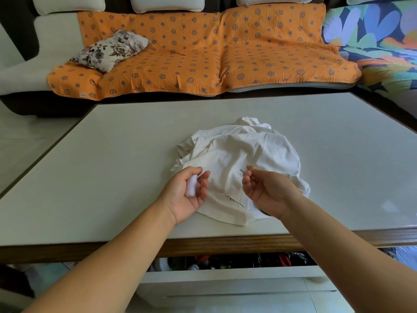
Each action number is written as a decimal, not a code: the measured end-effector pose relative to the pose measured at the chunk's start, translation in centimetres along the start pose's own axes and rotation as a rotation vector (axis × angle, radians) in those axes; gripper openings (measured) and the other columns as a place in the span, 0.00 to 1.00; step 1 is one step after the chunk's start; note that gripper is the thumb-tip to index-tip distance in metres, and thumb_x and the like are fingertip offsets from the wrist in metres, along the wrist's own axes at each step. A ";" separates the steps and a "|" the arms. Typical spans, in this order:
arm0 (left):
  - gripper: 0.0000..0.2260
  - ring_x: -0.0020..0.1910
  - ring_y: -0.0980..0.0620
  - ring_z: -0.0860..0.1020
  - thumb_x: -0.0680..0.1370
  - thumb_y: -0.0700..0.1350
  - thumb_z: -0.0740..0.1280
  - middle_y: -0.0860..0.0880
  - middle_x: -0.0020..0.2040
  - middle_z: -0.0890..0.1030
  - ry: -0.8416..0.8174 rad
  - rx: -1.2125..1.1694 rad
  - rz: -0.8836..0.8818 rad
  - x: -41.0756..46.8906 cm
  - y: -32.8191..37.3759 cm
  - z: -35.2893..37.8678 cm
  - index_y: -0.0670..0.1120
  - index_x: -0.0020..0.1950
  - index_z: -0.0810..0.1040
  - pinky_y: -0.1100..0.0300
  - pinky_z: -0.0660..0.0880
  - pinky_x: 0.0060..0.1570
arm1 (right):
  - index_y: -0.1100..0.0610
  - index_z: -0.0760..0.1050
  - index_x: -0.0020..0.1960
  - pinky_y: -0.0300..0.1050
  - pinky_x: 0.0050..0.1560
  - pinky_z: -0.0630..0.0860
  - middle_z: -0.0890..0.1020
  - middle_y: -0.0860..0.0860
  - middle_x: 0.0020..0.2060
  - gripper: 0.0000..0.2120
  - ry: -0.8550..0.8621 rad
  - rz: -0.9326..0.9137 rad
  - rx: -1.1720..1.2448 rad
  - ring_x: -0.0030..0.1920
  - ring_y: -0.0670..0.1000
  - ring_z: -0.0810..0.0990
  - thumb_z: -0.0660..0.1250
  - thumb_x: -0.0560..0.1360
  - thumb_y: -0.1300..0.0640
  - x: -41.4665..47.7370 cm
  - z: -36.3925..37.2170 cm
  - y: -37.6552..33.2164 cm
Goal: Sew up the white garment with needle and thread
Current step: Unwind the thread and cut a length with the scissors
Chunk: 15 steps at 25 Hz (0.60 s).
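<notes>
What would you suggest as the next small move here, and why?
Probably draw a thread end off the spool in the left hand and bring it to the needle pinched in the right hand: no thread shows on the needle, and the tear in the garment lies open.

My pale grey, flat rectangular table with a dark wooden rim carries one crumpled white cloth garment, lying just off its middle toward four o'clock, a ragged tear at the garment's six o'clock.
</notes>
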<state>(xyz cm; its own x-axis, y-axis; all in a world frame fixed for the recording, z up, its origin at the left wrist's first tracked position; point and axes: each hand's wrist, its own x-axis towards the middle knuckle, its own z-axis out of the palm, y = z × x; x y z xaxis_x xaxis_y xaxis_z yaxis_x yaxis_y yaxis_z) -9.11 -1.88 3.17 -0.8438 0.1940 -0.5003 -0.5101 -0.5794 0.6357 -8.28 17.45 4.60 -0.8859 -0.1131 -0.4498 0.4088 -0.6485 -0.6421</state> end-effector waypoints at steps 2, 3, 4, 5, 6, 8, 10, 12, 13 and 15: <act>0.03 0.27 0.58 0.74 0.78 0.41 0.65 0.49 0.36 0.79 0.015 -0.011 0.009 0.0 0.5 -0.2 0.43 0.44 0.75 0.67 0.71 0.23 | 0.61 0.72 0.43 0.35 0.25 0.74 0.74 0.53 0.30 0.09 0.071 -0.012 -0.031 0.26 0.47 0.75 0.59 0.81 0.66 0.5 -0.3 -0.2; 0.04 0.26 0.58 0.73 0.78 0.41 0.65 0.50 0.35 0.78 0.023 -0.013 0.015 0.0 0.7 -0.4 0.44 0.44 0.74 0.68 0.69 0.22 | 0.61 0.72 0.43 0.34 0.25 0.74 0.73 0.53 0.31 0.09 0.103 -0.029 -0.041 0.25 0.46 0.74 0.58 0.82 0.66 0.8 -0.5 -0.5; 0.04 0.25 0.58 0.71 0.78 0.42 0.65 0.50 0.33 0.77 0.033 -0.012 0.023 0.0 1.0 -0.5 0.44 0.43 0.74 0.69 0.68 0.21 | 0.61 0.72 0.43 0.34 0.24 0.73 0.73 0.52 0.31 0.09 0.136 -0.057 -0.044 0.26 0.46 0.74 0.58 0.82 0.66 1.0 -0.6 -0.8; 0.05 0.24 0.59 0.70 0.78 0.42 0.65 0.51 0.33 0.76 0.047 -0.010 0.034 0.0 1.2 -0.7 0.45 0.43 0.73 0.69 0.67 0.20 | 0.61 0.72 0.44 0.34 0.25 0.73 0.73 0.52 0.31 0.09 0.172 -0.094 -0.048 0.26 0.46 0.74 0.58 0.82 0.66 1.1 -0.7 -1.2; 0.05 0.23 0.59 0.69 0.79 0.42 0.65 0.51 0.33 0.75 0.063 -0.002 0.048 0.1 1.4 -0.9 0.46 0.43 0.72 0.70 0.65 0.20 | 0.60 0.72 0.44 0.35 0.26 0.73 0.73 0.52 0.32 0.09 0.215 -0.140 -0.075 0.27 0.47 0.74 0.59 0.82 0.66 1.2 -0.9 -1.6; 0.05 0.22 0.59 0.67 0.79 0.42 0.65 0.51 0.32 0.74 0.102 0.047 0.086 0.2 1.9 -1.4 0.46 0.43 0.72 0.70 0.63 0.19 | 0.60 0.74 0.44 0.38 0.31 0.73 0.75 0.52 0.32 0.09 0.321 -0.253 -0.282 0.30 0.48 0.75 0.60 0.82 0.64 1.2 -1.3 -2.2; 0.04 0.22 0.60 0.66 0.79 0.42 0.66 0.51 0.33 0.73 0.137 0.133 0.120 0.2 2.0 -1.6 0.47 0.45 0.72 0.70 0.61 0.19 | 0.59 0.76 0.44 0.40 0.36 0.73 0.78 0.51 0.33 0.09 0.386 -0.340 -0.627 0.32 0.49 0.75 0.61 0.82 0.61 1.0 -1.2 -1.8; 0.03 0.22 0.60 0.66 0.79 0.42 0.65 0.51 0.33 0.72 0.138 0.198 0.131 0.0 1.8 -1.5 0.46 0.47 0.72 0.70 0.60 0.19 | 0.57 0.77 0.44 0.39 0.36 0.72 0.80 0.50 0.33 0.10 0.363 -0.395 -0.909 0.32 0.47 0.77 0.61 0.81 0.58 0.9 -0.8 -0.7; 0.03 0.22 0.59 0.66 0.80 0.41 0.65 0.50 0.32 0.72 0.131 0.218 0.131 -0.2 1.6 -1.3 0.46 0.47 0.73 0.70 0.61 0.19 | 0.57 0.77 0.44 0.38 0.36 0.71 0.81 0.50 0.34 0.09 0.328 -0.416 -1.005 0.32 0.47 0.78 0.62 0.81 0.57 1.0 -0.4 0.0; 0.01 0.23 0.57 0.68 0.79 0.41 0.64 0.49 0.31 0.73 0.119 0.240 0.129 -0.6 1.3 -1.0 0.45 0.48 0.74 0.69 0.63 0.20 | 0.56 0.79 0.46 0.40 0.35 0.72 0.83 0.48 0.37 0.08 0.278 -0.451 -1.149 0.34 0.47 0.78 0.64 0.80 0.54 1.4 0.1 1.1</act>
<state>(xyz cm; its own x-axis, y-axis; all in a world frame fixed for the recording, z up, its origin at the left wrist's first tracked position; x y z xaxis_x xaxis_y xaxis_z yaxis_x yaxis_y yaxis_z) -9.08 -3.51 3.70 -0.8859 0.0286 -0.4630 -0.4369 -0.3866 0.8122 -9.07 16.52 3.33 -0.9770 0.1988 -0.0768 0.1612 0.4537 -0.8765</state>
